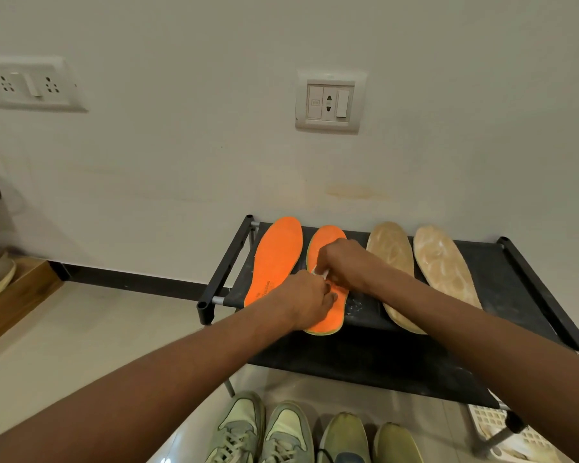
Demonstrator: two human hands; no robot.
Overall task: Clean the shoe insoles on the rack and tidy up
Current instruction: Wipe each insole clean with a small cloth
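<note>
Head view, looking down on a black fabric-topped rack set against a pale wall.

Four insoles lie on its top shelf. From the left: an orange insole, a second orange insole with a greenish edge, then two tan insoles dusted with white powder. A smear of the same white powder marks the fabric between the second orange insole and the nearer tan one.

Both hands meet over the second orange insole. Left hand: fingers curled down onto the heel half of that insole, gripping or pressing it; exact hold partly hidden. Right hand: fingers closed, pinching a small white item against the insole's middle; too little of it shows to identify.

Under the rack, on the tiled floor: two pairs of shoes, a grey-green laced pair and a yellow-green pair. A white perforated basket sits at lower right. Wall carries a socket plate above the rack and another far left.
</note>
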